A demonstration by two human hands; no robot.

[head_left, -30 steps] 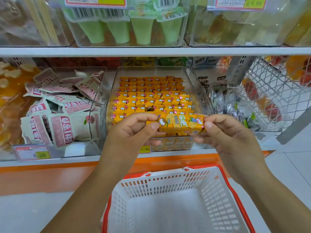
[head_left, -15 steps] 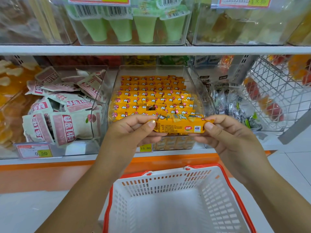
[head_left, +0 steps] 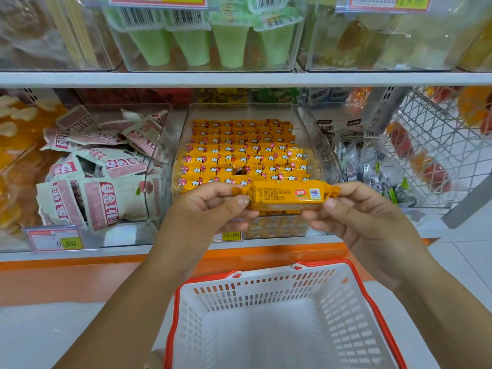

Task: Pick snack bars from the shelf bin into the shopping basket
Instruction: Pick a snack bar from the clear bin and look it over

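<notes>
An orange-yellow snack bar (head_left: 286, 195) hangs level in front of the shelf, its printed back side facing me. My left hand (head_left: 213, 209) pinches its left end and my right hand (head_left: 354, 217) pinches its right end. Behind it a clear shelf bin (head_left: 314, 134) holds several rows of the same orange snack bars (head_left: 239, 153), with one small gap in the rows. Below my hands stands a white shopping basket (head_left: 367, 310) with a red rim; nothing shows inside it.
Left of the bin, a clear bin holds pink-and-white snack bags (head_left: 101, 177). Dark small packets (head_left: 372, 166) fill a bin to the right, beside a white wire rack (head_left: 439, 134). Green cups (head_left: 213, 41) sit on the upper shelf. An orange ledge (head_left: 80, 275) runs below.
The bar has been turned over between both hands, from its cartoon front to its printed back. Both hands stay in about the same place above the basket.
</notes>
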